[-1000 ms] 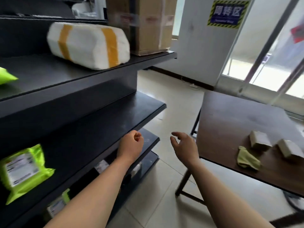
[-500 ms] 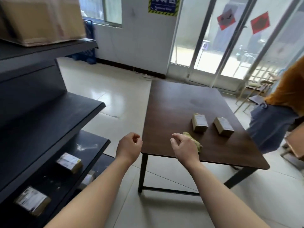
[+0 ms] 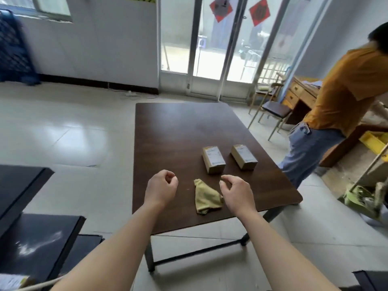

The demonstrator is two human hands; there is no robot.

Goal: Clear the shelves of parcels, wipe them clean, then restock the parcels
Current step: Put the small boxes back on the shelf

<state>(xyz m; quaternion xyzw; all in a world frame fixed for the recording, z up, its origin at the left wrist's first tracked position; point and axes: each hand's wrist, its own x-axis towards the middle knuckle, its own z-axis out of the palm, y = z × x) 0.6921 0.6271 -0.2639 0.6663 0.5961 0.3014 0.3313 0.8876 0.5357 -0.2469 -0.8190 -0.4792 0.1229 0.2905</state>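
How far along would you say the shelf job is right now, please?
Done: the left parcel and the right parcel lie on the table. In hand: nothing; the left hand and right hand hover empty above the table, the right beside the yellow cloth. Left: a labelled parcel sits on the low shelf, which shows pale smears, so more clearing, wiping and restocking likely remain.

Daylight is streaming through the glass doors (image 3: 212,45) at upper centre, glaring off the floor (image 3: 69,139); frame edges are bending and blurring.
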